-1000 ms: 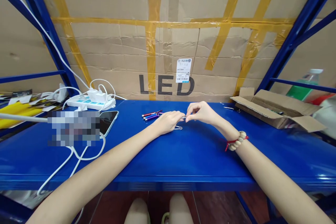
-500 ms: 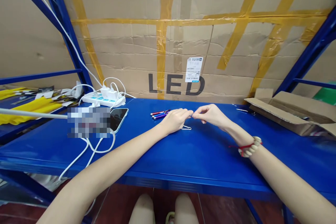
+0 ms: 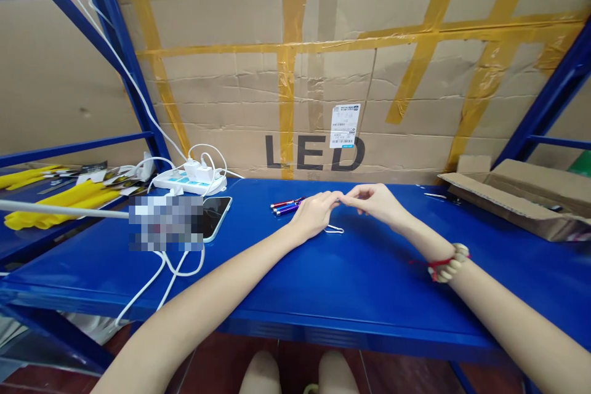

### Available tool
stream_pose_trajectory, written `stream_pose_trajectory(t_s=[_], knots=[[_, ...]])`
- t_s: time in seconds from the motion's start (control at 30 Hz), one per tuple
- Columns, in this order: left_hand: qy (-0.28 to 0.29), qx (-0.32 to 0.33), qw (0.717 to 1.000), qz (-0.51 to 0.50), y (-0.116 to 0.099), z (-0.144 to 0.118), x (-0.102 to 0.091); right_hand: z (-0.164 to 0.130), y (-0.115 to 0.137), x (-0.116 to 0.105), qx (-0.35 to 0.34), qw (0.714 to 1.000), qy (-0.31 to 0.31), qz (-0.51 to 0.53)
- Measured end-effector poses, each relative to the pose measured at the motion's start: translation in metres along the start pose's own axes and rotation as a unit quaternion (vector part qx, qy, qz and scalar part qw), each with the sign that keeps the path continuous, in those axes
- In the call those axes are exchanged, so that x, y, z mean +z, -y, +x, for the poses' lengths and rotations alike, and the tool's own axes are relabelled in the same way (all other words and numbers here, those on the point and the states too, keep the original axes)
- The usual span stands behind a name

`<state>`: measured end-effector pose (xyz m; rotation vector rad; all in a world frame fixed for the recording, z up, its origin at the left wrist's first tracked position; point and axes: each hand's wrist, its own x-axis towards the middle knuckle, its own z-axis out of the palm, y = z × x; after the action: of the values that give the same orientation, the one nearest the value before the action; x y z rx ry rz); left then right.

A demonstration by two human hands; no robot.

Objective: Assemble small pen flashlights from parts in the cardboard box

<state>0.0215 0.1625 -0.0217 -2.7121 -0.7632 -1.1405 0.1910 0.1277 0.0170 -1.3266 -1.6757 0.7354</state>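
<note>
My left hand point(image 3: 315, 214) and my right hand point(image 3: 375, 202) meet fingertip to fingertip over the middle of the blue metal shelf point(image 3: 323, 283). Together they pinch a tiny item that is too small to identify. A thin silver wire clip point(image 3: 334, 230) lies on the shelf just under my left hand. Several small pen-like sticks point(image 3: 286, 204), red, blue and purple, lie side by side just left of my left hand. A beaded bracelet with a red cord point(image 3: 446, 261) circles my right wrist.
A phone point(image 3: 215, 217) lies face up at the left, beside a white power strip point(image 3: 189, 181) with chargers and trailing white cables. An open cardboard box point(image 3: 521, 196) sits at the right. A taped cardboard sheet marked LED point(image 3: 314, 86) closes the back. Yellow items point(image 3: 55, 203) lie on the neighbouring shelf.
The camera view has swung left and tilted a little. Both hands stay pinched together at the same spot on the shelf.
</note>
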Motion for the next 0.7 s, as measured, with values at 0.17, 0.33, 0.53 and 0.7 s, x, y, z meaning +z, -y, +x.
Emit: stream_pose_trajectory(t_s=[0.17,0.33,0.53,0.7], knots=[[0.013,-0.068,0.997,-0.033,-0.001,0.001,-0.004,0.001,-0.003,-0.005,-0.174,0.975,-0.072,-0.116],[0.046,-0.086,0.994,-0.040,-0.004,0.001,-0.006,0.001,-0.006,-0.007,-0.260,0.943,-0.103,-0.183],[0.059,-0.064,0.995,-0.038,-0.003,0.001,-0.006,0.002,-0.008,-0.009,-0.283,0.935,-0.073,-0.201],[0.080,-0.023,0.996,-0.027,-0.005,0.000,-0.006,0.002,-0.010,-0.016,-0.242,0.958,-0.024,-0.154]])
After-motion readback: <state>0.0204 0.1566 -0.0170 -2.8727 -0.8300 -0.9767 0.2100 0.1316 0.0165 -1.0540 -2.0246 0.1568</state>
